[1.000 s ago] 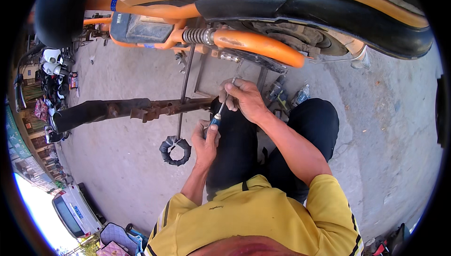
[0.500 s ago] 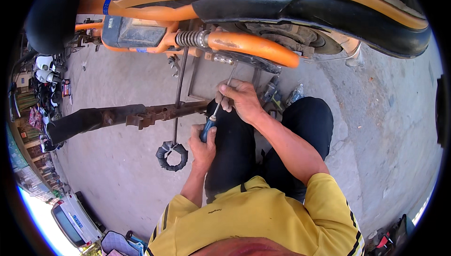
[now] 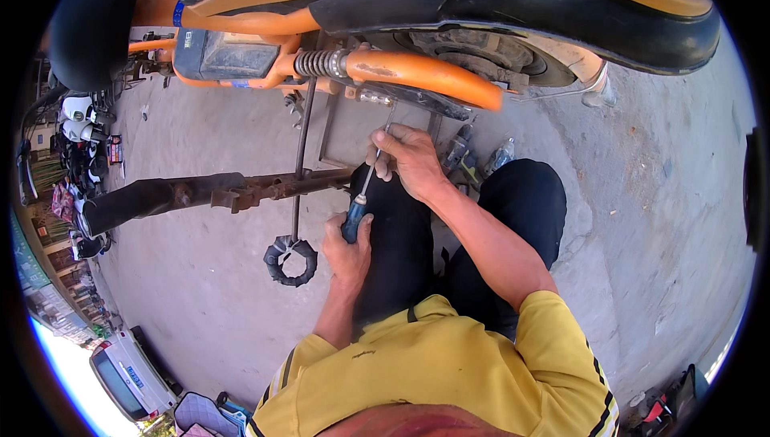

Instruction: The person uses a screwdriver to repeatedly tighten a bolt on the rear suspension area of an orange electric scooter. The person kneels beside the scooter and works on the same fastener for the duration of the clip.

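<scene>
My left hand (image 3: 343, 248) grips the blue handle of a screwdriver (image 3: 353, 220). My right hand (image 3: 409, 162) is closed around the screwdriver's metal shaft, higher up, near its far end. The tool slants up toward a silver fitting (image 3: 374, 97) under the orange frame tube (image 3: 425, 76) of an orange electric bike (image 3: 513, 16), just right of a coil spring (image 3: 319, 64); whether the tip touches it is hard to tell. My dark-trousered knees are bent below my hands.
A rusty metal bar (image 3: 184, 196) lies crosswise at left, crossed by a rod ending in a black ring (image 3: 290, 260). Tools (image 3: 457, 152) and a plastic bottle (image 3: 501, 154) lie beyond my right knee. Parked scooters (image 3: 78, 120) line the far left, with a white car (image 3: 120, 373) below.
Both hands and the screwdriver have shifted slightly left in view; the left hand now shows more of the blue handle. The surroundings have shifted a little as the view moved.
</scene>
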Available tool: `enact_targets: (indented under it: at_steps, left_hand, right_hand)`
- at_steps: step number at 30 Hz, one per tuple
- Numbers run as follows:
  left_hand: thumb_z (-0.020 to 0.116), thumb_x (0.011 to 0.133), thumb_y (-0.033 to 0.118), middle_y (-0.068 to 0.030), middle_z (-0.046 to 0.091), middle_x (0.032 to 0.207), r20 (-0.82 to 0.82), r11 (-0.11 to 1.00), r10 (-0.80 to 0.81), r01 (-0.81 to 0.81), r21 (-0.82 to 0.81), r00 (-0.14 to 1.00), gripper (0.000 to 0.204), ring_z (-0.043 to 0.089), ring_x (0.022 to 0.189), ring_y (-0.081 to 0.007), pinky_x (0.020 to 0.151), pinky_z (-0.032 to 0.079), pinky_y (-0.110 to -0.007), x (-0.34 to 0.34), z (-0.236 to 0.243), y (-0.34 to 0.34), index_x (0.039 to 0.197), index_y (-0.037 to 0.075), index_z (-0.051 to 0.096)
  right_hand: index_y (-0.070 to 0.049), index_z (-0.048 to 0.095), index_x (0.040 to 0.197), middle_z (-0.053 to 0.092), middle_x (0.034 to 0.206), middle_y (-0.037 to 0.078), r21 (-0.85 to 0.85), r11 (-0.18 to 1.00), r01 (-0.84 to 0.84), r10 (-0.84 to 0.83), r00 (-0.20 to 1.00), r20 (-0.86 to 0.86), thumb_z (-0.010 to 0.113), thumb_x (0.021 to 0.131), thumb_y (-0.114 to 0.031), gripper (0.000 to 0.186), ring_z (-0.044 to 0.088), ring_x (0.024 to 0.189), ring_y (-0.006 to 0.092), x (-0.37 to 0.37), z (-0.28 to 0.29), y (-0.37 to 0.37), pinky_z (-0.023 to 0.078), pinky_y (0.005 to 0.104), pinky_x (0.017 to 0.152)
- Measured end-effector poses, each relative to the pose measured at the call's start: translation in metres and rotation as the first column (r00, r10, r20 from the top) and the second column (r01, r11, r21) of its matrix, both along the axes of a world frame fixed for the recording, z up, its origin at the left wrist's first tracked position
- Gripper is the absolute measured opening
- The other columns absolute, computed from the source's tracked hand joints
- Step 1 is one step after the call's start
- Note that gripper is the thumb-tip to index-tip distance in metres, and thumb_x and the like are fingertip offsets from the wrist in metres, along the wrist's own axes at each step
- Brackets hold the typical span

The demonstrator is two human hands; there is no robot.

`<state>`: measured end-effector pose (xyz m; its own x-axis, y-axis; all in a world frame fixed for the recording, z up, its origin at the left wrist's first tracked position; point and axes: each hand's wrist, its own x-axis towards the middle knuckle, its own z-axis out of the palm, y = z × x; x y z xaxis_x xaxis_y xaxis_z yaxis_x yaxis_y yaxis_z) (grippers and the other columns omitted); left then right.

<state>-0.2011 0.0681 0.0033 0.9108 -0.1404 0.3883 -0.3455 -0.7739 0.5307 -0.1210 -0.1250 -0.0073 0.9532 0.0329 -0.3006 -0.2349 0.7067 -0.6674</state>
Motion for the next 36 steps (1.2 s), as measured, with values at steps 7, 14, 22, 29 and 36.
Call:
enact_targets:
  at_steps: [7,14,22,29,36]
  left_hand:
    - [0.066,0.103,0.041,0.0009,0.05,0.062,-0.738,0.373,-0.499,-0.656,-0.656,0.455,0.037,0.037,0.046,-0.007,0.042,0.027,-0.023,0.004,0.011,0.01,0.096,0.007,0.055]
    - [0.074,0.099,0.034,-0.0063,0.061,0.082,-0.651,0.642,-0.185,-0.412,-0.647,0.736,0.034,0.046,0.05,-0.0124,0.048,0.037,-0.026,0.0,0.028,-0.007,0.101,0.005,0.055]
    - [0.068,0.103,0.029,-0.0055,0.059,0.072,-0.698,0.503,-0.293,-0.515,-0.694,0.653,0.026,0.047,0.053,-0.0069,0.048,0.034,-0.021,0.002,0.025,-0.002,0.096,0.009,0.054]
    - [0.067,0.103,0.037,-0.0069,0.06,0.076,-0.279,0.926,-0.031,-0.077,-0.37,0.96,0.031,0.042,0.048,-0.008,0.046,0.033,-0.022,-0.004,0.026,-0.01,0.1,0.009,0.054]
    - [0.06,0.106,0.043,-0.0038,0.056,0.069,-0.74,0.453,-0.478,-0.589,-0.669,0.473,0.032,0.046,0.048,-0.0082,0.041,0.032,-0.022,0.001,0.019,-0.012,0.103,0.011,0.054]
  right_hand:
    - [0.001,0.068,0.101,0.069,0.08,0.009,-0.001,1.0,-0.008,0.008,1.0,0.004,0.066,0.104,-0.027,0.029,0.058,0.057,0.0117,0.003,0.002,-0.005,0.045,0.025,0.051]
    - [0.003,0.068,0.099,0.069,0.078,0.009,-0.02,0.998,0.06,-0.06,0.998,-0.03,0.065,0.105,-0.022,0.025,0.061,0.058,0.012,0.008,0.0,-0.008,0.049,0.0262,0.053]
    - [0.0,0.07,0.091,0.071,0.076,0.009,-0.034,0.991,0.128,-0.129,0.991,-0.039,0.072,0.099,-0.02,0.022,0.06,0.055,0.011,0.005,-0.003,-0.002,0.047,0.0251,0.051]
    - [0.0,0.071,0.091,0.071,0.073,0.008,-0.07,0.986,0.151,-0.157,0.983,-0.093,0.075,0.097,-0.02,0.021,0.06,0.055,0.0099,0.007,0.003,-0.002,0.047,0.025,0.051]
    - [-0.001,0.07,0.094,0.071,0.073,0.007,-0.151,0.975,0.16,-0.166,0.986,-0.026,0.072,0.1,-0.023,0.023,0.057,0.055,0.0089,0.003,0.005,-0.006,0.044,0.0238,0.052]
